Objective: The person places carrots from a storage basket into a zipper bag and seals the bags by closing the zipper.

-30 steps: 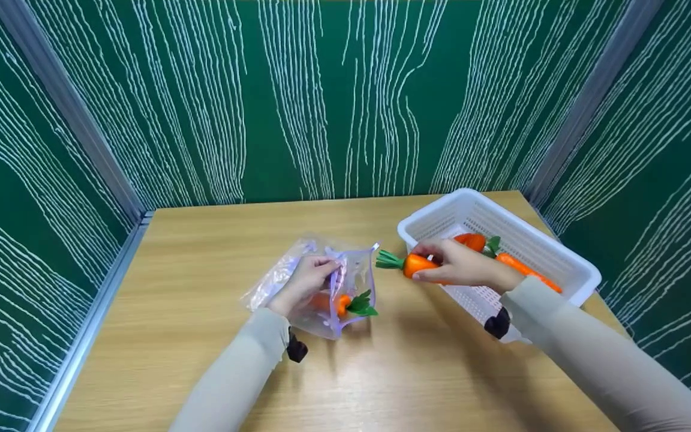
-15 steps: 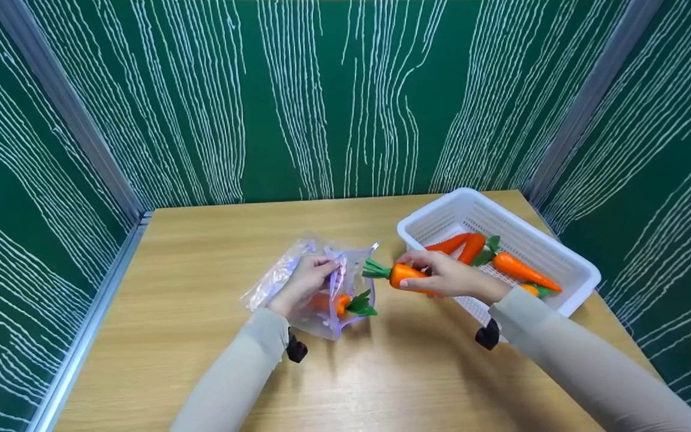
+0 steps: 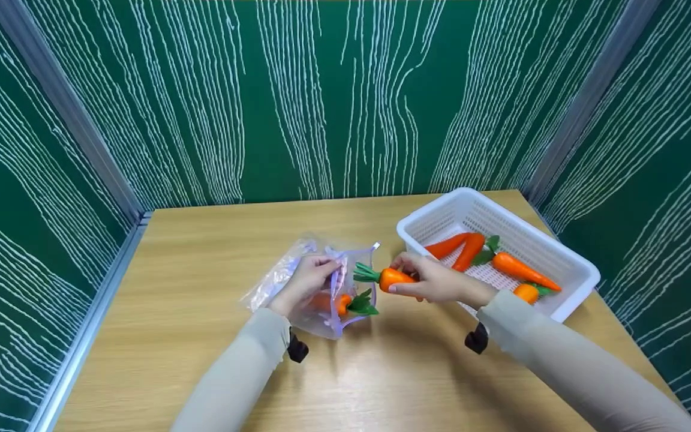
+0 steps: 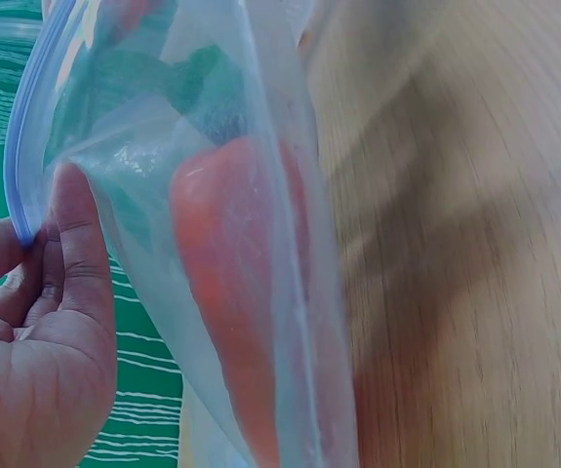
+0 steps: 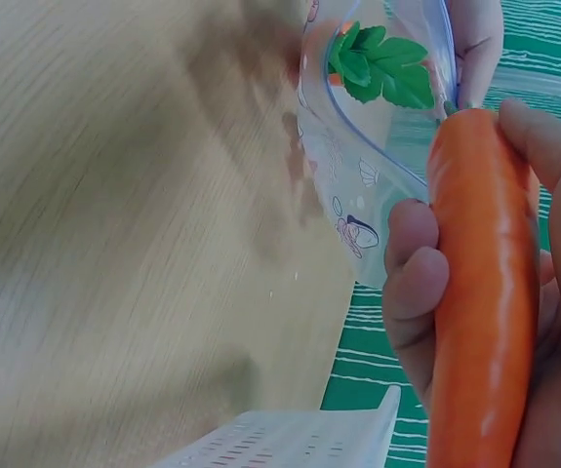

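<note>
My left hand (image 3: 309,281) pinches the edge of a clear zip bag (image 4: 134,146) with purple trim, and its mouth gapes toward the right. Inside the bag lies one carrot (image 4: 231,263), its leafy green top (image 3: 362,303) poking out of the opening. In my right hand (image 3: 432,279) is a second carrot (image 5: 485,292), gripped round its body between thumb and fingers. That carrot's green stem end (image 3: 366,273) points left, overlapping the bag's mouth in the head view. The right wrist view shows the held carrot close beside the bag's rim and the left fingers.
A white perforated basket (image 3: 567,255) stands at the back right, holding several carrots (image 3: 522,270). Another clear plastic bag (image 3: 279,273) lies flat behind the left hand. The wooden table (image 3: 201,252) meets green walls with white lines (image 3: 333,96) at the back and sides.
My right hand has carried its carrot left, away from the basket, up to the bag's mouth. More carrots in the basket have come into view. My left hand and the bag have stayed put.
</note>
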`<state>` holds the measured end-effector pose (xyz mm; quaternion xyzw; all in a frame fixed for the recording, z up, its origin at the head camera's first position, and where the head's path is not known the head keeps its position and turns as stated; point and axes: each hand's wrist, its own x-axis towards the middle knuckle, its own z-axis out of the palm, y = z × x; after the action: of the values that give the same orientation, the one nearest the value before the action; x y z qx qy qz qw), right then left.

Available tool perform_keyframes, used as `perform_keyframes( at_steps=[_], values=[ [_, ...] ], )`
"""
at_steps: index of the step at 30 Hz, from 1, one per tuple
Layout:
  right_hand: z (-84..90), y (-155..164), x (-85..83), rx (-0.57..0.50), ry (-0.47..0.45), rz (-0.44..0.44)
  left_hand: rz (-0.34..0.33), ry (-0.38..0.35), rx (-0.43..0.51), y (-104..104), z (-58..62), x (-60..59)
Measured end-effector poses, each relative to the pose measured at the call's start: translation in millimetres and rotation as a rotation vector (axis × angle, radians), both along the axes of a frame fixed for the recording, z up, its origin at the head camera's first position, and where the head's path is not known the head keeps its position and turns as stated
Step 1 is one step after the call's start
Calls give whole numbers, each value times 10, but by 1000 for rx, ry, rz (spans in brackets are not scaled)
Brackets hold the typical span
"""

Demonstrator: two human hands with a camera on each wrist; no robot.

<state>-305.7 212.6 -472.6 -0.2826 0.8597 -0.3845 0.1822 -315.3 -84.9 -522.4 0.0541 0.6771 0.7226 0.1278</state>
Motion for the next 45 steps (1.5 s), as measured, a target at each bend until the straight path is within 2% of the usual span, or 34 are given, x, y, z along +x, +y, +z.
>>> perform_keyframes(
  at_steps=[8,16,24,30,37,45],
  values=[
    [-40,-50,14,42,-39,-28,9,2,4,10,-2,3],
    [-67,-63,24,79,15,-20,19,4,16,34,24,-6],
    [-105,-64,33,103,-10,-48,44,-17,-4,34,11,-13],
    [-122,-83,30,105,31,-10,32,-17,-36,51,8,-14],
    [-67,-173,66,152,-60,-80,21,-24,-32,81,16,-3],
    [-100,-285,99,158,59,-91,28,-24,-27,99,-4,-6]
  ],
)
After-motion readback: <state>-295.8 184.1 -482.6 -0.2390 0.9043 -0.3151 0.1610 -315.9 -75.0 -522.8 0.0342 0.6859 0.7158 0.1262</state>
